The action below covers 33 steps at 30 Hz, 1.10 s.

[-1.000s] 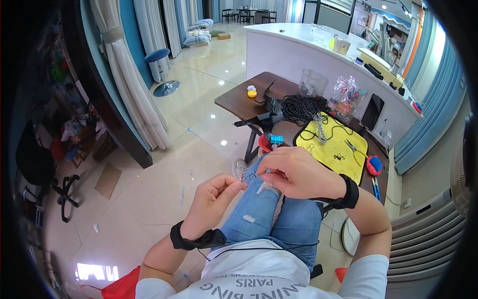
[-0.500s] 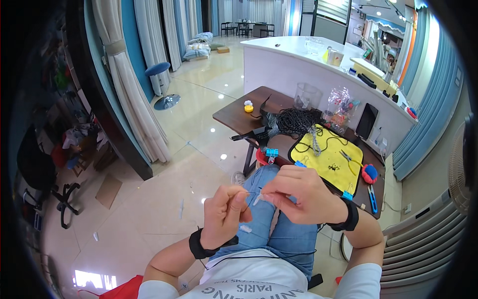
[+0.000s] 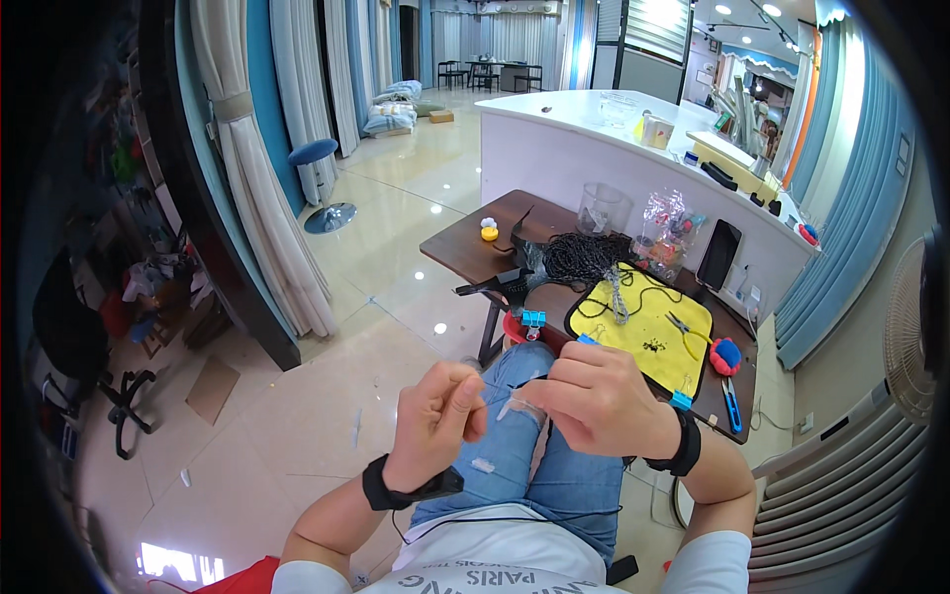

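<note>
Above my lap, both hands are closed in a pinch. My left hand [image 3: 435,416] grips one end of a thin thread [image 3: 497,385] between thumb and forefinger. Across a short gap, my right hand [image 3: 592,398] pinches the same thread. A small whitish piece [image 3: 508,407] shows just under the right fingertips; its kind is too small to tell. Black bands sit on both wrists. Below the hands are my legs in blue jeans [image 3: 495,457] with worn pale patches.
Ahead stands a brown table [image 3: 465,235] with a yellow mat [image 3: 621,337], yellow-handled pliers [image 3: 685,335], a blue cutter [image 3: 731,406], a red-and-blue pincushion [image 3: 725,356], black cord [image 3: 584,255], a phone [image 3: 718,253] and a clear tub [image 3: 604,207]. A red container [image 3: 517,330] hangs by its near edge.
My view has tilted up slightly, so the table sits a little lower and further left. Both hands keep their pinch and have shifted only slightly.
</note>
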Each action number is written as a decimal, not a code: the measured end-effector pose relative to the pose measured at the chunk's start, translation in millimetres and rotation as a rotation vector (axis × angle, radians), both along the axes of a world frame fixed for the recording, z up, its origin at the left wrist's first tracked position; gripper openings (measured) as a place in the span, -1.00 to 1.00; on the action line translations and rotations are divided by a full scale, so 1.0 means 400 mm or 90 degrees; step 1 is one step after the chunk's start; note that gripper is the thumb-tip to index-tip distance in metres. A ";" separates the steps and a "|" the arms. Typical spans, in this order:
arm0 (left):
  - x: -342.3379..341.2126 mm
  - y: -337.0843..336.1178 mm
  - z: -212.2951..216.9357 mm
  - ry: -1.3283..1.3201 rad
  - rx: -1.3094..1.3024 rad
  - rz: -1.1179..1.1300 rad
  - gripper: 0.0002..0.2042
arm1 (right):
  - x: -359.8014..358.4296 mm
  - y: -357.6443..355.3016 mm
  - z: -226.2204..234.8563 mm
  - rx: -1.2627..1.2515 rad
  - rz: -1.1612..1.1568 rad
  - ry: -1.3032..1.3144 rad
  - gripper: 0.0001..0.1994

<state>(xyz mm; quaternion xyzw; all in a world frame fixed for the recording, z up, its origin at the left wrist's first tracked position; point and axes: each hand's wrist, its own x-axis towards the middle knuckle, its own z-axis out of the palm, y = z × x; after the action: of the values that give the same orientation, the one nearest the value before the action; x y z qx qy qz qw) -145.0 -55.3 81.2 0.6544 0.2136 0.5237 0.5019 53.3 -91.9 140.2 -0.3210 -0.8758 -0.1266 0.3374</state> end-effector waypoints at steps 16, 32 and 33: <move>-0.188 0.342 0.007 0.219 -0.004 -0.101 -0.89 | 0.317 -0.299 0.170 -0.031 -0.375 -0.025 -0.87; -0.408 0.547 0.005 0.225 -0.123 0.047 -0.90 | 0.964 -0.798 0.052 -0.018 -0.840 0.096 -0.94; -0.411 0.550 0.008 0.228 -0.122 0.060 -0.89 | 0.993 -0.818 0.042 -0.029 -0.866 0.096 -0.93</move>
<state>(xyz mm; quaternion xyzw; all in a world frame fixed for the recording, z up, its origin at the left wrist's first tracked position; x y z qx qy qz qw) -309.3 164.9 84.3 0.6758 0.3783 0.3992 0.4908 450.6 -419.1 156.9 -0.8148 -0.4560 -0.2692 0.2359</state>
